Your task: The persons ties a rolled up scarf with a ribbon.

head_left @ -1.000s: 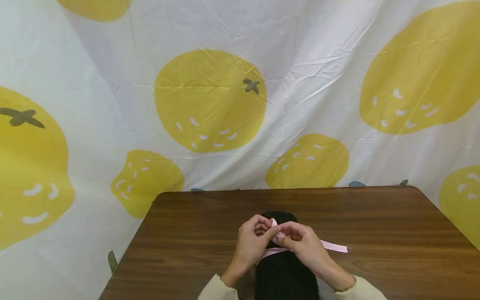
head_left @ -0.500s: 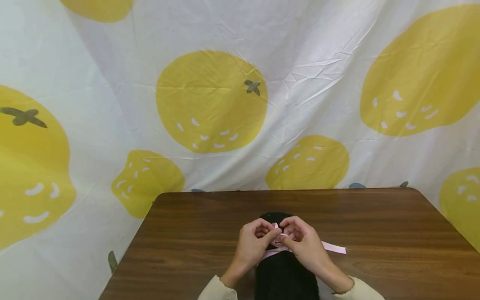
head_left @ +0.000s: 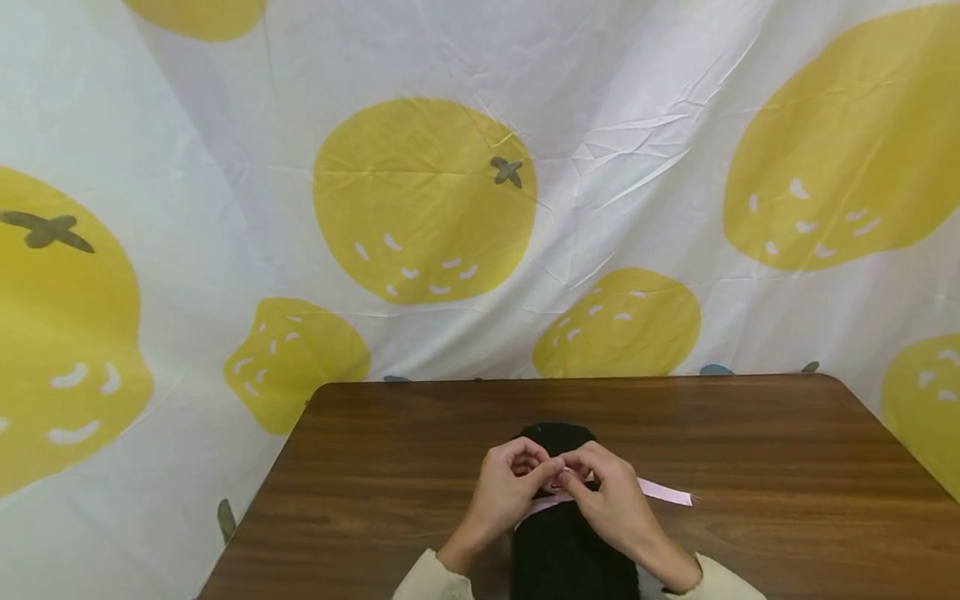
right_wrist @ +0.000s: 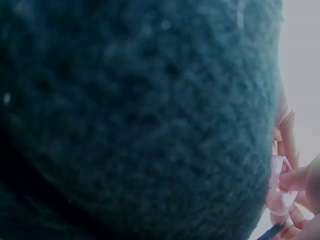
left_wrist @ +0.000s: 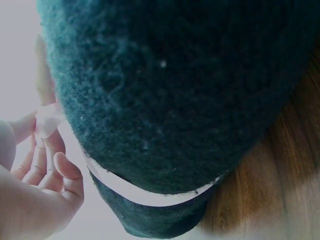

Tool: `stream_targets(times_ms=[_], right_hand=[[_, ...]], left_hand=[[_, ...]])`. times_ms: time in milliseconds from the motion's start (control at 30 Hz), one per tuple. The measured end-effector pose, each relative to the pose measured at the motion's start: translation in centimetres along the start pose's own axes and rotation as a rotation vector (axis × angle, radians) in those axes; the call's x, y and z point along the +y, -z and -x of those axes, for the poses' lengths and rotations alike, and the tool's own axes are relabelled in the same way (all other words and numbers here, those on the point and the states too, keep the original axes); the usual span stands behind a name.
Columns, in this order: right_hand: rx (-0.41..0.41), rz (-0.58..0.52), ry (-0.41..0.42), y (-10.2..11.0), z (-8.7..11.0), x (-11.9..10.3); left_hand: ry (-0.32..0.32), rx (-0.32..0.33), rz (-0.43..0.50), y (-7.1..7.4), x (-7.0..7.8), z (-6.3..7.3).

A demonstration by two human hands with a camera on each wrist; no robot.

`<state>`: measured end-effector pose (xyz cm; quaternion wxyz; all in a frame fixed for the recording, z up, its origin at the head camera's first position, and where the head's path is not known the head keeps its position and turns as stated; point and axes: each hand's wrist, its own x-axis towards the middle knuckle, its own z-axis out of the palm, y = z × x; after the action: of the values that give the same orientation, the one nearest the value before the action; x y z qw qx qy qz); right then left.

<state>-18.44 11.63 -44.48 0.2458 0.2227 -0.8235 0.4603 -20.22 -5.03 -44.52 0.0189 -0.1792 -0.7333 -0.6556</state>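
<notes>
A dark, fuzzy, rolled bundle [head_left: 573,554] lies lengthwise on the table, its surface filling much of both wrist views. Around it runs a pink ribbon [left_wrist: 145,194], drawn snug into the fabric near the far end. Over the top of the bundle my left hand [head_left: 504,483] pinches part of the ribbon between thumb and fingers. Close against it, my right hand [head_left: 615,500] pinches a looped part of the ribbon too. Fingertips of both hands meet there and hide most of the knot area. One ribbon tail [head_left: 666,492] sticks out to the right past my right hand.
The brown wood-grain table [head_left: 405,467] extends on both sides of the bundle, with its rounded far edge beyond. Behind it hangs a white cloth [head_left: 457,50] printed with yellow lemons.
My right fingers lifted off and spread, then closed in again beside my left fingertips. The pink loop that stood up between the hands is now mostly covered. The bundle stays put.
</notes>
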Motion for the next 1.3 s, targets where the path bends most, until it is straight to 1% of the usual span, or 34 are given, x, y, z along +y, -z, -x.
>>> stream_targets(times_ms=[67,133,233,267,500,567,667,767,833,967,1100,1200,1300], right_hand=[[-0.010,-0.010,-0.019,0.0,0.0,0.1],[-0.037,-0.020,-0.039,0.0,0.1,0.2],[-0.075,-0.028,-0.053,0.0,0.2,0.4],[-0.080,-0.024,-0.045,0.0,0.2,0.5],[-0.020,0.009,0.036,-0.1,0.3,0.6],[-0.025,0.007,0.032,0.0,0.3,0.7],[-0.054,-0.008,-0.002,0.2,0.3,0.6],[-0.098,-0.034,-0.039,0.5,0.4,0.7],[-0.131,-0.060,-0.055,0.6,0.5,0.7],[-0.213,-0.141,-0.090,1.1,0.4,0.5],[-0.330,-0.250,-0.159,1.8,-0.1,0.3],[-0.436,-0.366,-0.211,2.2,-0.5,0.5],[-0.526,-0.486,-0.247,2.6,-0.9,1.0]], left_hand=[[0.013,-0.012,0.006,0.0,0.0,0.0],[0.022,-0.026,0.010,0.0,0.0,0.0],[0.030,-0.045,0.007,0.0,0.0,0.0],[0.030,-0.049,0.004,0.0,0.0,0.0],[0.037,-0.078,-0.005,0.3,0.3,0.1],[0.050,-0.104,-0.003,0.4,0.4,0.1],[0.068,-0.163,0.000,0.7,0.5,0.1],[0.069,-0.210,-0.006,1.0,0.6,0.2],[0.061,-0.215,-0.016,1.1,0.6,0.3],[0.054,-0.181,-0.031,1.2,0.6,0.5],[0.045,-0.144,-0.052,1.0,0.5,0.6],[0.034,-0.120,-0.073,0.8,0.5,0.6],[0.016,-0.095,-0.112,0.5,0.4,0.5]])
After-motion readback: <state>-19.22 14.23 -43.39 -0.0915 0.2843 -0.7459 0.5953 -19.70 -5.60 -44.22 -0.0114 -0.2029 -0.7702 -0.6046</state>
